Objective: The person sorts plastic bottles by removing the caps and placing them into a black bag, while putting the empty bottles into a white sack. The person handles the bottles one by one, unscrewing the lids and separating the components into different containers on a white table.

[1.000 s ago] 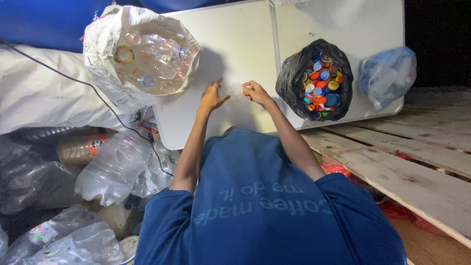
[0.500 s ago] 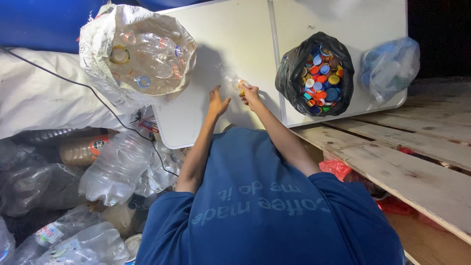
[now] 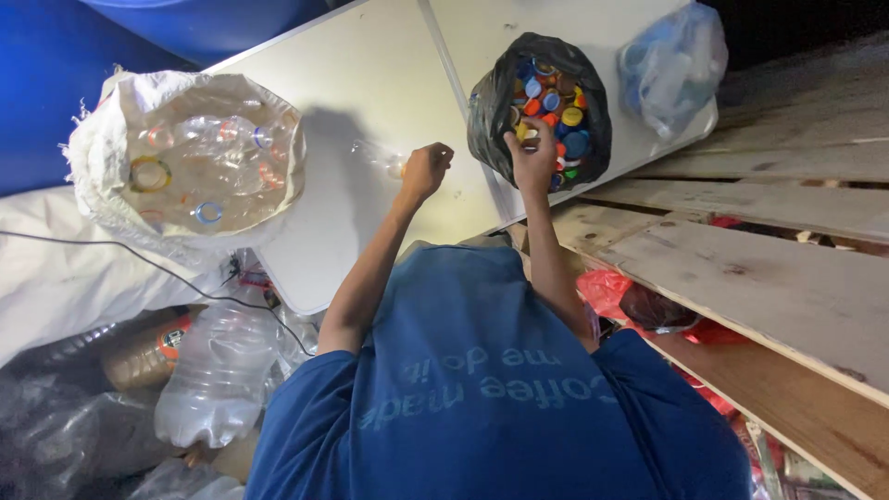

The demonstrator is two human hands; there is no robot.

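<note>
Head view: your left hand (image 3: 424, 172) is closed in a grip on a clear plastic bottle (image 3: 375, 157) lying low over the white counter (image 3: 370, 83). Your right hand (image 3: 534, 156) sits at the rim of the black plastic bag of coloured bottle caps (image 3: 546, 106), fingers pinched narrow; whether they hold a cap, you cannot tell. One white woven sack of clear bottles (image 3: 190, 162) stands left, one bluish plastic bag (image 3: 671, 65) far right. Wooden planks (image 3: 787, 287) lie beside you. Bags: three; bottle in hand: one.
</note>
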